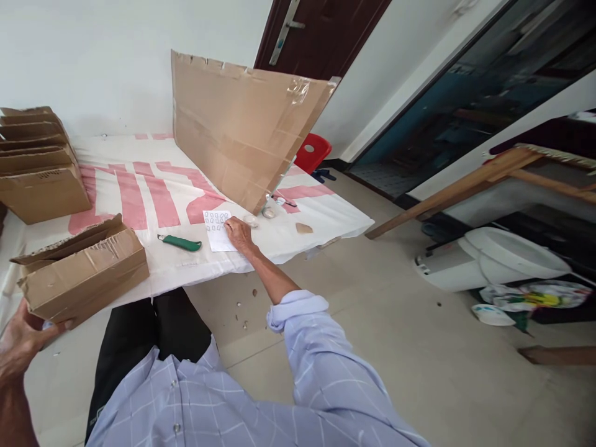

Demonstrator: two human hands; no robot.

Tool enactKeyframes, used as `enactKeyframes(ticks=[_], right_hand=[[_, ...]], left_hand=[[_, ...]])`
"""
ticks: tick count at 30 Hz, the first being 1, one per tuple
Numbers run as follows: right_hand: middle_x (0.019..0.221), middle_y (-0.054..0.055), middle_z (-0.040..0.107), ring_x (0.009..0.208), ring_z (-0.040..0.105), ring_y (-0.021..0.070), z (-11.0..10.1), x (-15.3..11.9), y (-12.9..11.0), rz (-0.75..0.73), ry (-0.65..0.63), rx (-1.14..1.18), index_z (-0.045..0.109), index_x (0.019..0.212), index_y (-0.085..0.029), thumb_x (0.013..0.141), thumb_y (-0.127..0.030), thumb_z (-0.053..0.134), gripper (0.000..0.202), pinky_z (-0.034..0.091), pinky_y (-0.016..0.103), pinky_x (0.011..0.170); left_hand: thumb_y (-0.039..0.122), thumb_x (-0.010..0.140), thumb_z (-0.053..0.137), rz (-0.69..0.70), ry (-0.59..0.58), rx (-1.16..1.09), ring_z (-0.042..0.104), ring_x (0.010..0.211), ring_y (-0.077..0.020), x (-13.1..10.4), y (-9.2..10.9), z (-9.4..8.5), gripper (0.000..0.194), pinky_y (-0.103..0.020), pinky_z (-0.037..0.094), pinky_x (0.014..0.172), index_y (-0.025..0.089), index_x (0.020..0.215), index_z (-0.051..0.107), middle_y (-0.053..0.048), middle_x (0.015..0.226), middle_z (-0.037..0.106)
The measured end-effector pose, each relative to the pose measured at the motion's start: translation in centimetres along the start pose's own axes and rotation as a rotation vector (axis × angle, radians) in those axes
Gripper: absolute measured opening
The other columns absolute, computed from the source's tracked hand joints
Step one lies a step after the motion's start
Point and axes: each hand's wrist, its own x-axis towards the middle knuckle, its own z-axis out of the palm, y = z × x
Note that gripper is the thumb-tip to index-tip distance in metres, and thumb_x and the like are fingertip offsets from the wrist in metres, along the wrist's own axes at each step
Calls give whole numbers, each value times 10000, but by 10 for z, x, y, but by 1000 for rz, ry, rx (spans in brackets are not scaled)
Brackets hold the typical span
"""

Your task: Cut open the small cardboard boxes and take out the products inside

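Observation:
My left hand (23, 338) grips the near left corner of a long, narrow cardboard box (93, 270), thumb along its lower edge. The box's top flaps stand up, and it lies at the table's front edge. My right hand (239, 234) rests on the right side of a white sheet (218, 239) with rows of small printed outlines. Its fingers are drawn together at the paper; whatever they pinch, if anything, is too small to make out. Between box and sheet lies a green utility knife (180, 242). Clear tape rolls (269, 212) sit just beyond my right hand.
Several similar boxes (41, 167) stand at the left on the covered table (162, 251). A large cardboard panel (242, 124) leans upright across the back. A brown scrap (304, 228) lies near the right edge. A white bucket (493, 257) and wooden frame (447, 186) are farther right.

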Motion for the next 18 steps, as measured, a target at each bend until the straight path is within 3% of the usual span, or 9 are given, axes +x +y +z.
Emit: enactKeyframes(ticks=[5,8,11,18], right_hand=[[1205,168,798,1108,656,272,-1,-5,-3,-41,-59,-115,764,1018,-188,1101,-183,511,266,455,333,904],[1208,174,794,1132,648,281,-2,-9,-5,-51,-88,-164,780,1040,-174,1116,-177,493,297,459,340,915],[1228,182,789,1162,640,293,-3,-12,-7,-57,-115,-194,792,1044,-168,1120,-176,484,317,472,356,944],[1314,164,787,1208,667,263,-12,-9,-6,-38,-179,-196,805,1112,-162,1122,-163,465,340,495,337,1030]], left_hand=[[519,280,1121,-4,47,15,767,1247,-396,1,4,1,1076,-468,726,959,285,1259,740,-26,1205,846],[499,279,1114,2,91,10,769,1238,-397,0,6,3,1029,-461,728,943,276,1222,766,-37,1203,848],[505,290,1115,6,64,4,767,1232,-390,-2,8,4,989,-470,729,938,296,1198,784,-13,1186,849],[714,438,1065,86,48,99,795,1188,-374,-4,2,2,960,-504,745,900,373,1287,774,38,1093,850]])
